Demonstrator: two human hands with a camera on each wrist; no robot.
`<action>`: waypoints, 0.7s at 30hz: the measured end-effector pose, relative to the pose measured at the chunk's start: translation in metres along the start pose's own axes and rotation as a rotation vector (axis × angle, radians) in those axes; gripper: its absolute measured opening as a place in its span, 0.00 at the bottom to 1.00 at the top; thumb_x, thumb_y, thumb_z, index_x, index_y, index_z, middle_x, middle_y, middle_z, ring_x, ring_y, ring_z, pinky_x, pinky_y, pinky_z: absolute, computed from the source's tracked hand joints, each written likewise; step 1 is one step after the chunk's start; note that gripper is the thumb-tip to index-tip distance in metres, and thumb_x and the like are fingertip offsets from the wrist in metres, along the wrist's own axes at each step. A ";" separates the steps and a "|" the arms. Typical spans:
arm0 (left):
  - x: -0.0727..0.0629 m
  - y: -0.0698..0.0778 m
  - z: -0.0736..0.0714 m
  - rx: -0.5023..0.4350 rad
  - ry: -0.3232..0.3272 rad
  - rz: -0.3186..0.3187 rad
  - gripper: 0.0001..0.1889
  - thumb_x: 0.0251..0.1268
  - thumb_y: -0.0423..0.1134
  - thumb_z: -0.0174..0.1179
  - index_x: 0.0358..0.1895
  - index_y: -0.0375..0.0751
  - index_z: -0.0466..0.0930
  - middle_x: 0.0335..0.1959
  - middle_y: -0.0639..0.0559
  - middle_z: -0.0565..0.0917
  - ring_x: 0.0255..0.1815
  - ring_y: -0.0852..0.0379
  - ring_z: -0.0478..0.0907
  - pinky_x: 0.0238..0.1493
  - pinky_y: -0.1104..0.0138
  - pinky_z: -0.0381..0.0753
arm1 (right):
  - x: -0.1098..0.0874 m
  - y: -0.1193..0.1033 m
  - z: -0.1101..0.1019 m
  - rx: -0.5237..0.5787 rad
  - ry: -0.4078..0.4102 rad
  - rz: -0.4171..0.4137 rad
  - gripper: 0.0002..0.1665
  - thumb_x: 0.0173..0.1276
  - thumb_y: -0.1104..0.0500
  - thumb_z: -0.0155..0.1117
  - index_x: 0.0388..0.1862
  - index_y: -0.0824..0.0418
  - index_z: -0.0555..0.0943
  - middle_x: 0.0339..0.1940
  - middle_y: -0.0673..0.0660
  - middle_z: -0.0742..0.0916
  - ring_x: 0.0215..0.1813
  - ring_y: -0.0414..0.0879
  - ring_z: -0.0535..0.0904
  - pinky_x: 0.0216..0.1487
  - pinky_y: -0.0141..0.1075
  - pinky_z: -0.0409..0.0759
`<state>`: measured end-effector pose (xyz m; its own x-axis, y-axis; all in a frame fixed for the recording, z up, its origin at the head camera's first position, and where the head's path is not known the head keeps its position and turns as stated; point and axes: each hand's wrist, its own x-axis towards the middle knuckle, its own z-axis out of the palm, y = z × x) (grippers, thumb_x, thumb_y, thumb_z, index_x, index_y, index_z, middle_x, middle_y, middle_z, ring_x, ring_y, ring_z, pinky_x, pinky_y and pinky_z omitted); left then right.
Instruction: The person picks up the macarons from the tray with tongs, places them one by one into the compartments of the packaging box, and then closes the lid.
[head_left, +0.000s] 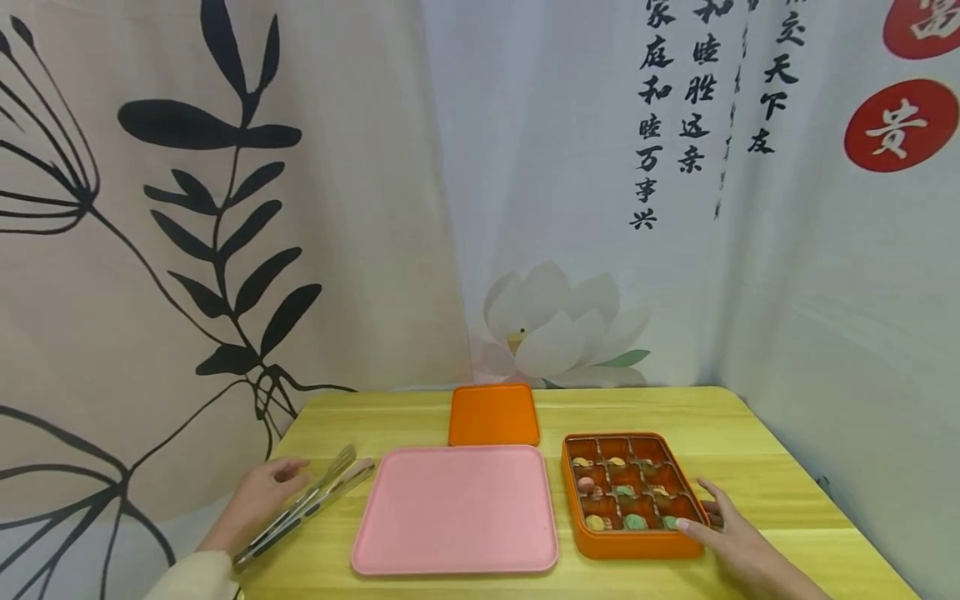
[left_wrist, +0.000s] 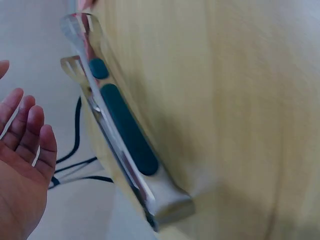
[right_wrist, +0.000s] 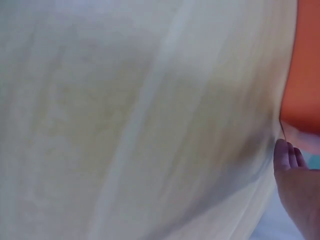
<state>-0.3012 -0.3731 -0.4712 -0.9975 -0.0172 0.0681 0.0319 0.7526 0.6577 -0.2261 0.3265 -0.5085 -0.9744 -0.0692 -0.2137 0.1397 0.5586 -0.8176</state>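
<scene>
A pair of metal tongs (left_wrist: 131,131) with dark green grips lies at the table's left edge. My left hand (head_left: 258,497) is beside the tongs with its fingers loosely bent and nothing held; the left wrist view shows its palm and spread fingertips (left_wrist: 36,117). On the right stands an orange box (head_left: 637,546) with a brown divided insert holding small yellow, pink and green pieces. My right hand (head_left: 738,537) is at the box's front right corner, thumb over the rim. In the right wrist view its fairly straight fingers (right_wrist: 281,155) are right at the box's corner.
A pink tray (head_left: 457,512) lies in the middle of the wooden table (head_left: 780,475). Behind it lies a flat orange lid (head_left: 493,415). Printed curtains (head_left: 375,208) hang close behind the table.
</scene>
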 end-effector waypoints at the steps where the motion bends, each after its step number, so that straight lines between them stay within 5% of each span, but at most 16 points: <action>1: 0.001 0.004 0.000 0.004 0.000 0.007 0.28 0.69 0.50 0.61 0.63 0.31 0.76 0.54 0.39 0.79 0.56 0.42 0.74 0.55 0.47 0.73 | 0.000 0.000 -0.002 -0.010 0.003 -0.009 0.54 0.75 0.43 0.56 0.78 0.68 0.36 0.69 0.87 0.55 0.69 0.80 0.55 0.57 0.64 0.70; 10: 0.020 0.031 0.012 -0.023 0.017 0.081 0.28 0.68 0.51 0.62 0.64 0.35 0.76 0.47 0.47 0.80 0.48 0.51 0.75 0.44 0.59 0.75 | 0.009 -0.022 -0.017 -0.054 0.033 -0.069 0.55 0.76 0.41 0.53 0.79 0.68 0.33 0.73 0.82 0.53 0.72 0.78 0.51 0.58 0.65 0.69; 21: 0.044 0.080 0.041 -0.123 -0.039 0.137 0.27 0.71 0.46 0.61 0.67 0.35 0.73 0.50 0.46 0.78 0.51 0.50 0.75 0.49 0.55 0.75 | 0.027 -0.071 -0.008 -0.102 0.133 -0.169 0.59 0.73 0.35 0.54 0.80 0.67 0.35 0.75 0.79 0.52 0.73 0.76 0.52 0.64 0.67 0.61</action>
<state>-0.3454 -0.2863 -0.4464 -0.9849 0.1070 0.1361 0.1727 0.6602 0.7309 -0.2637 0.2913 -0.4522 -0.9980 -0.0633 -0.0002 -0.0398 0.6296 -0.7759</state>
